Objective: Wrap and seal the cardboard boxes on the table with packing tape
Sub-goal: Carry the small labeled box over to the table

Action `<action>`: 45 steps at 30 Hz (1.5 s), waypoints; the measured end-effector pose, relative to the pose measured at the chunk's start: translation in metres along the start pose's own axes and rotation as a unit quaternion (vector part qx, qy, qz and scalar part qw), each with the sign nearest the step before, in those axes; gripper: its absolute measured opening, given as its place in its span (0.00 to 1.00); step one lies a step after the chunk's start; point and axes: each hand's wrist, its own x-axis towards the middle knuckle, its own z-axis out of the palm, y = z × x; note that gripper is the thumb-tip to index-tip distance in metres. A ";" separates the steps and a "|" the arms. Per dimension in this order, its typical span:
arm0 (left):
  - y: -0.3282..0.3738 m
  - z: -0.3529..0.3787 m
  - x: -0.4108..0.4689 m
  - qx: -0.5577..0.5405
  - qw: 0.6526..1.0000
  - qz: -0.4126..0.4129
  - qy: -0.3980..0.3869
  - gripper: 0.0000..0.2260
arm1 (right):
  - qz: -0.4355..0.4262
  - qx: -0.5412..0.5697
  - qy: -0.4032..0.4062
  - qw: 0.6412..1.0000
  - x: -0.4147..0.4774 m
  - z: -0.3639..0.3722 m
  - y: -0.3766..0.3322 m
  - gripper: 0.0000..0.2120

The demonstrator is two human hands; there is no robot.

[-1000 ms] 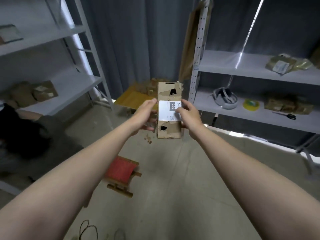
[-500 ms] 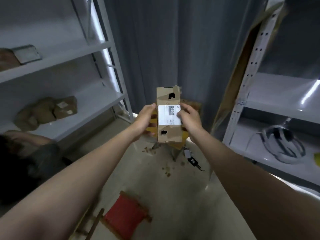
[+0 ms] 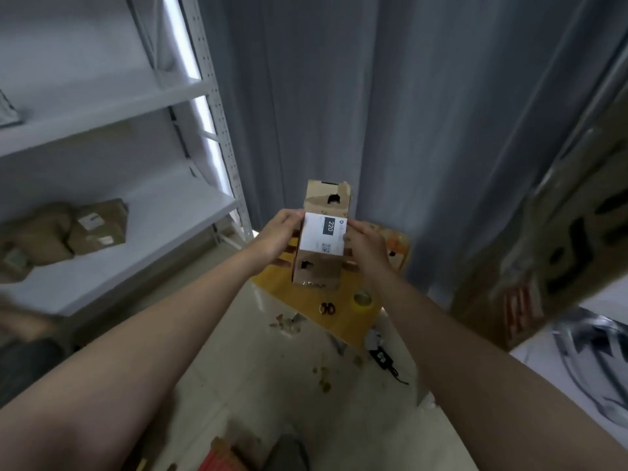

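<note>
Both hands hold a small cardboard box [image 3: 319, 266] up in the air above the yellow tabletop [image 3: 343, 324]: the left hand [image 3: 278, 232] is curled round the left side and the right hand [image 3: 366, 244] grips the right side, beside the white label [image 3: 323, 234] that says 220. I see no fresh tape on the box, so I think the wrapping has not begun. Next, the box likely needs to go down on the tabletop near the tape roll [image 3: 363, 298] and the scissors [image 3: 327, 308], so 1 hand is free to take the tape.
</note>
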 end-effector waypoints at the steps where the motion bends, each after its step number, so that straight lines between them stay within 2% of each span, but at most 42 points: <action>1: 0.001 -0.004 0.017 0.004 1.000 0.000 -0.006 0.20 | -0.001 0.011 0.005 1.000 0.015 0.004 0.000 0.13; 6: -0.004 -0.036 0.122 0.030 0.997 0.004 -0.076 0.24 | 0.013 0.018 0.027 0.999 0.106 0.038 0.010 0.13; 8: -0.014 -0.047 0.161 0.039 0.995 0.005 -0.092 0.22 | 0.014 0.017 0.035 0.999 0.136 0.050 0.018 0.13; 10: -0.040 -0.072 0.259 0.057 0.987 0.002 -0.150 0.20 | 0.003 0.019 0.098 0.995 0.214 0.092 0.047 0.13; 13: -0.057 -0.075 0.295 0.033 0.988 -0.006 -0.154 0.16 | 0.036 0.017 0.115 0.993 0.236 0.105 0.061 0.13; 17: -0.101 -0.089 0.378 0.031 0.974 -0.024 -0.225 0.13 | 0.083 0.014 0.154 0.984 0.294 0.145 0.091 0.13; 20: -0.132 -0.081 0.421 0.027 0.973 -0.059 -0.220 0.14 | 0.095 0.014 0.173 0.980 0.322 0.151 0.117 0.11; 26: -0.222 -0.020 0.504 0.028 0.983 -0.030 -0.181 0.15 | 0.095 0.010 0.167 0.981 0.384 0.134 0.206 0.11; 30: -0.292 0.019 0.546 -0.008 0.979 -0.010 -0.204 0.12 | 0.071 0.010 0.166 0.984 0.429 0.120 0.282 0.12; 36: -0.365 0.068 0.582 -0.060 0.981 0.036 -0.179 0.13 | 0.017 0.010 0.178 0.984 0.475 0.103 0.373 0.12; 39: -0.389 0.083 0.583 -0.069 0.981 0.043 -0.179 0.18 | -0.020 0.009 0.182 0.983 0.479 0.096 0.401 0.12; 45: -0.411 0.090 0.548 -0.048 0.978 0.087 -0.182 0.18 | -0.064 0.028 0.218 0.973 0.442 0.092 0.429 0.08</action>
